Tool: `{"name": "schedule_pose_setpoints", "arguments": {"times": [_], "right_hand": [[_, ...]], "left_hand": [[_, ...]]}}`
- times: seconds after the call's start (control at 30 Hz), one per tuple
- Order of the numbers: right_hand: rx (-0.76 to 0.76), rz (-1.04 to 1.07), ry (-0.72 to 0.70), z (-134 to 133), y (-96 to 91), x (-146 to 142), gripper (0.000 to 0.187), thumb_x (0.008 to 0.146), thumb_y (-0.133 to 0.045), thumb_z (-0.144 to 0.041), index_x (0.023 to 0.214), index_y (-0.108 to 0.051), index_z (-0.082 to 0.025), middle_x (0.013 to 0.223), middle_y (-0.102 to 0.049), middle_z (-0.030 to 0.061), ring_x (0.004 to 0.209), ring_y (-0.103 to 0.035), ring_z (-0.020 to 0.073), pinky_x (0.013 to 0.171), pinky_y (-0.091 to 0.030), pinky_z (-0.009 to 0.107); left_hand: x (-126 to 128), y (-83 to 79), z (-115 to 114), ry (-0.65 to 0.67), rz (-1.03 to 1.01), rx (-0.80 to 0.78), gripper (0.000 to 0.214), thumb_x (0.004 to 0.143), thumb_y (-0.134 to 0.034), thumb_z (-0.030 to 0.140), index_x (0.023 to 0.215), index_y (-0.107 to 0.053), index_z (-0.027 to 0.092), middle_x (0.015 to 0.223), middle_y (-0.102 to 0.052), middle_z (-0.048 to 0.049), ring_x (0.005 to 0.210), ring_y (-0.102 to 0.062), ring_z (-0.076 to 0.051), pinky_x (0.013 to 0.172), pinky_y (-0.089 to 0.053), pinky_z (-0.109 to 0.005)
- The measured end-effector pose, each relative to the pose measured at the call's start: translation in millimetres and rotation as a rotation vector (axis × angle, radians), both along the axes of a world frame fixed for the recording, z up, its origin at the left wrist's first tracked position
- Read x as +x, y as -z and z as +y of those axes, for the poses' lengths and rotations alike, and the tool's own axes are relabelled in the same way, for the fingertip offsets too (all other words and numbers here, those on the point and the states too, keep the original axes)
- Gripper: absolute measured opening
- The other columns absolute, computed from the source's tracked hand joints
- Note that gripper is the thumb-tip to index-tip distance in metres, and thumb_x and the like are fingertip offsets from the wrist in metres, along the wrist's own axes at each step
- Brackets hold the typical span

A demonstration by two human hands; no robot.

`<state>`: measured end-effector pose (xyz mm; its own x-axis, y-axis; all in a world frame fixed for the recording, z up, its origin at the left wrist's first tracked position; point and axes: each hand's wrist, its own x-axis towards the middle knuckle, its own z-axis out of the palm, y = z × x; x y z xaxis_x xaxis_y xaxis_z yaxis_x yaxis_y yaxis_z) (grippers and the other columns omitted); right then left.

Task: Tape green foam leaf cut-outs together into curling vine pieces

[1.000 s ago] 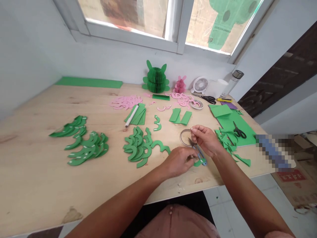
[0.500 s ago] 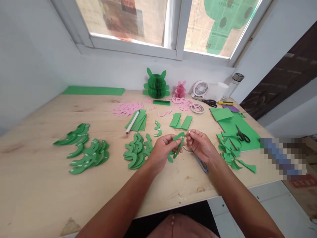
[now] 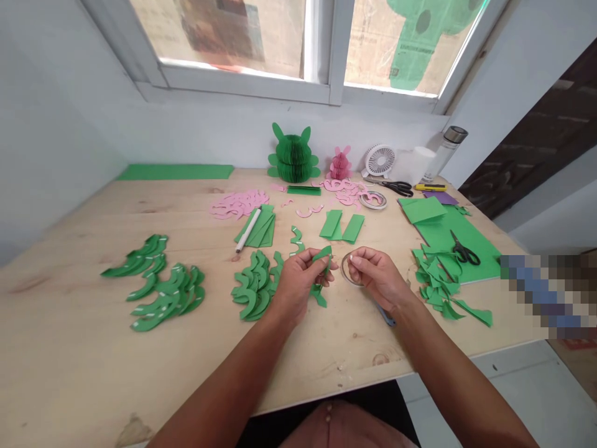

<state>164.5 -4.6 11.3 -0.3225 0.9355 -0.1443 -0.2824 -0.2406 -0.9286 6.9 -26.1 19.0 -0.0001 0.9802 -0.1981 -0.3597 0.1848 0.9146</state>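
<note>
My left hand pinches a curved green paper piece between thumb and fingers, and more of that green paper hangs below the fingers. A short gap to the right, my right hand is closed in a pinch, with a tiny white scrap at its fingertips. Partly behind this hand lies a roll of tape. A blue-grey cutter shows under the right wrist. Scalloped green pieces are piled left of my left hand, and another strip lies just beyond it.
Farther left sit green scalloped pieces with white strips. Folded green cards, a white pen and pink cutouts lie ahead. At right are black scissors and green offcuts. A green paper figure stands behind.
My hands have drawn apart; the right one has pulled away from the green paper piece, uncovering more of the tape roll. The view has shifted slightly.
</note>
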Motion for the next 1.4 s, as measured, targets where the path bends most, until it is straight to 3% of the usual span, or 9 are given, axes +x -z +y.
{"name": "schedule_pose_setpoints", "arguments": {"times": [0.37, 0.67, 0.87, 1.03, 1.17, 1.27, 1.4], "right_hand": [[0.063, 0.151, -0.208, -5, 0.8, 3, 0.015, 0.079, -0.063, -0.029, 0.079, -0.064, -0.014, 0.066, -0.056, 0.0004, 0.055, -0.046, 0.0071, 0.053, -0.033, 0.021], [0.107, 0.436, -0.408, -9, 0.5, 2, 0.033, 0.081, -0.054, -0.049, 0.075, -0.064, -0.018, 0.061, -0.049, -0.0004, 0.051, -0.044, 0.0097, 0.050, -0.033, 0.024], [0.127, 0.440, -0.437, -9, 0.6, 1, 0.043, 0.083, -0.045, -0.055, 0.073, -0.065, -0.018, 0.061, -0.051, 0.0005, 0.050, -0.045, 0.0102, 0.050, -0.033, 0.026], [0.273, 0.181, -0.375, -10, 2.2, 0, 0.041, 0.086, -0.045, -0.051, 0.091, -0.068, -0.017, 0.075, -0.057, 0.0050, 0.060, -0.050, 0.0126, 0.055, -0.037, 0.028], [0.541, -0.189, -0.263, -14, -3.8, -4, 0.032, 0.089, -0.046, -0.040, 0.110, -0.063, -0.022, 0.094, -0.058, 0.0065, 0.073, -0.053, 0.0139, 0.065, -0.042, 0.029], [0.738, -0.410, -0.187, -17, -7.1, -7, 0.030, 0.089, -0.047, -0.034, 0.115, -0.060, -0.026, 0.097, -0.058, 0.0056, 0.082, -0.053, 0.0156, 0.075, -0.043, 0.032], [0.828, -0.580, -0.167, -18, -5.8, -7, 0.031, 0.090, -0.045, -0.033, 0.118, -0.057, -0.027, 0.099, -0.056, 0.0058, 0.083, -0.053, 0.0156, 0.078, -0.046, 0.033]], "left_hand": [[1, 5.1, 0, -0.148, 0.136, 0.069, 0.013, 0.061, -0.065, 0.023, 0.071, -0.060, 0.015, 0.055, -0.052, 0.0055, 0.044, -0.046, -0.007, 0.046, -0.037, -0.021], [0, 3.9, 0, -0.159, 0.220, 0.134, 0.009, 0.065, -0.062, 0.020, 0.073, -0.061, 0.015, 0.058, -0.054, 0.0046, 0.048, -0.042, -0.006, 0.047, -0.033, -0.019], [0, 4.8, -1, -0.170, 0.241, 0.148, 0.008, 0.065, -0.063, 0.019, 0.072, -0.062, 0.015, 0.058, -0.054, 0.0044, 0.048, -0.041, -0.007, 0.046, -0.032, -0.020], [-1, 7.4, 1, -0.194, 0.269, 0.169, 0.007, 0.065, -0.062, 0.020, 0.071, -0.062, 0.016, 0.059, -0.055, 0.0040, 0.048, -0.042, -0.007, 0.046, -0.033, -0.020], [-3, 10.2, 3, -0.220, 0.273, 0.186, 0.007, 0.066, -0.063, 0.022, 0.070, -0.061, 0.016, 0.060, -0.055, 0.0042, 0.047, -0.040, -0.006, 0.046, -0.033, -0.020], [-3, 10.3, 4, -0.223, 0.259, 0.177, 0.009, 0.066, -0.064, 0.023, 0.071, -0.061, 0.016, 0.059, -0.055, 0.0040, 0.048, -0.042, -0.007, 0.047, -0.034, -0.020], [-2, 8.9, 3, -0.207, 0.249, 0.168, 0.010, 0.065, -0.064, 0.023, 0.071, -0.061, 0.015, 0.058, -0.055, 0.0042, 0.048, -0.044, -0.007, 0.048, -0.035, -0.020]]}}
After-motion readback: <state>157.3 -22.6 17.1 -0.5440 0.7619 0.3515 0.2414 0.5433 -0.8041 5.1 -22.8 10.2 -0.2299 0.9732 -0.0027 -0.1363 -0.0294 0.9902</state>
